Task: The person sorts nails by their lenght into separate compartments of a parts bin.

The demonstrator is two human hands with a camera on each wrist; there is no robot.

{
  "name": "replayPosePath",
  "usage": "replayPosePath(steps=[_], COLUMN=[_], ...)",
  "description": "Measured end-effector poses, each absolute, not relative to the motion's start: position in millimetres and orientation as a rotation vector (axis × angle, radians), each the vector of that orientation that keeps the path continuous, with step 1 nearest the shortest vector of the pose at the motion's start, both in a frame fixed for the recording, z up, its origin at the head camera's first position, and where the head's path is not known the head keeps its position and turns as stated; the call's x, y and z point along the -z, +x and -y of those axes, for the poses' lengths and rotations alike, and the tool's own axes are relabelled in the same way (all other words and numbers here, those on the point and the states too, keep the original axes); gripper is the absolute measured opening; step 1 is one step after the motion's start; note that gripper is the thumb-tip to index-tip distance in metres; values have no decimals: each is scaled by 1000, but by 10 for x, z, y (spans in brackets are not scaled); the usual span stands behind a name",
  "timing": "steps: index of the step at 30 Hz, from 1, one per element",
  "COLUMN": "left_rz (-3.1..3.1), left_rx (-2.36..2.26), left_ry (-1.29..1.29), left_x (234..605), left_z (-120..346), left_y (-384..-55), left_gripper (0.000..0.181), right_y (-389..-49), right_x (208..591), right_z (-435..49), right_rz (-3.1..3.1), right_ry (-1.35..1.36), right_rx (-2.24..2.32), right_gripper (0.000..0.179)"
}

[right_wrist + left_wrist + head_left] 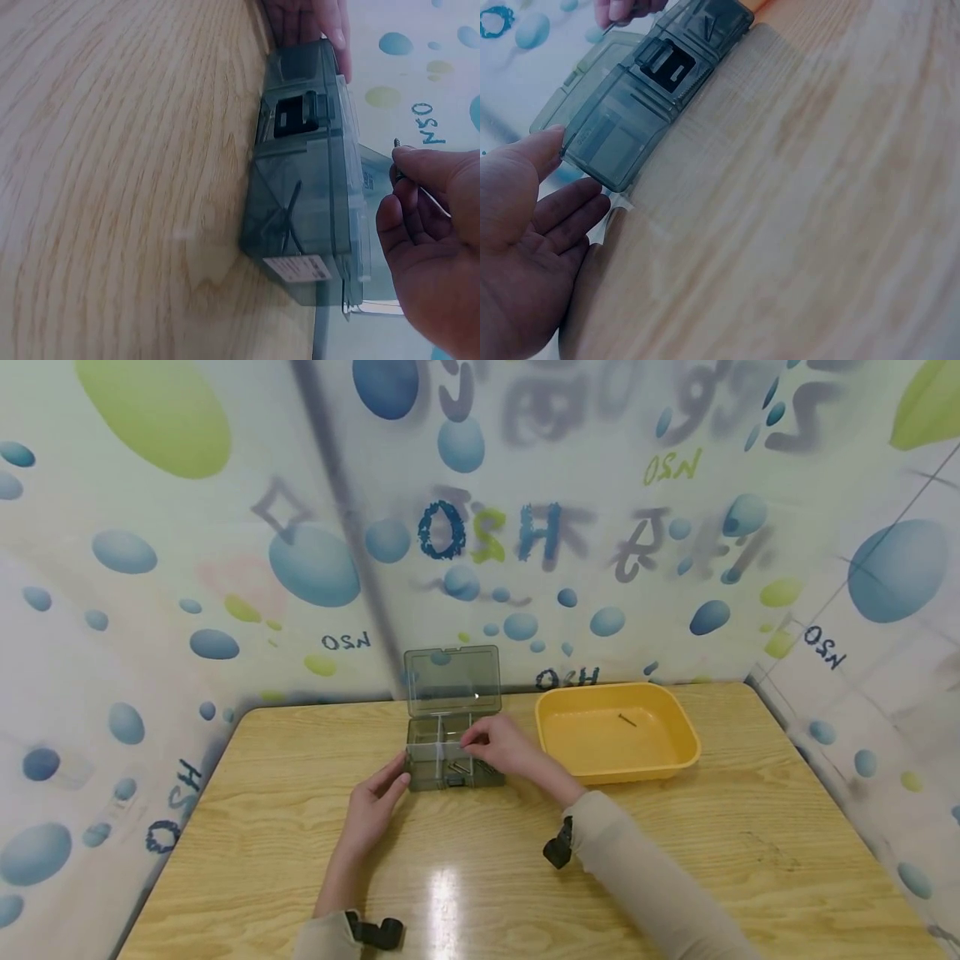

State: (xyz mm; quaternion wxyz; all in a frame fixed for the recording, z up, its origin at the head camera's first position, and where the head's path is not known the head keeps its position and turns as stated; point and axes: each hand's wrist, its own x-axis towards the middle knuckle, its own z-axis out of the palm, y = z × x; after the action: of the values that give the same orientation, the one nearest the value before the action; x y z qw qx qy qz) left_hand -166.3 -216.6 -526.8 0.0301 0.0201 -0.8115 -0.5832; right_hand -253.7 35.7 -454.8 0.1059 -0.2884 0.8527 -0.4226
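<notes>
A grey see-through compartment box (422,776) stands on the table with its lid (452,681) raised at the back. Several screws (459,767) lie in its front compartments. My left hand (372,802) touches the box's left side; in the left wrist view, the thumb is at the upper edge and the fingers reach along the end, loosely extended. Above the right part of the box, my right hand (506,746) pinches a small screw (397,142) between thumb and fingers. Its threaded tip sticks out, while the fingers hide the rest.
Right of the box stands a yellow tray (577,748) with one screw (627,720) lying in it. The wooden table (675,868) meets a patterned wall covering (630,652) close behind the box and tray.
</notes>
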Motion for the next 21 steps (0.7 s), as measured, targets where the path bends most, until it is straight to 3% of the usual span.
replayPosePath(steps=[21], left_rz=[2504], left_rx=[1824], left_ry=[83], left_x=[5287], left_z=[2173], left_y=[-1667], left_gripper=[46], right_y=[-2538], right_x=[4588], right_z=[-264], right_rz=[-2502], right_ry=[-855], right_rx=[1241], right_gripper=[13])
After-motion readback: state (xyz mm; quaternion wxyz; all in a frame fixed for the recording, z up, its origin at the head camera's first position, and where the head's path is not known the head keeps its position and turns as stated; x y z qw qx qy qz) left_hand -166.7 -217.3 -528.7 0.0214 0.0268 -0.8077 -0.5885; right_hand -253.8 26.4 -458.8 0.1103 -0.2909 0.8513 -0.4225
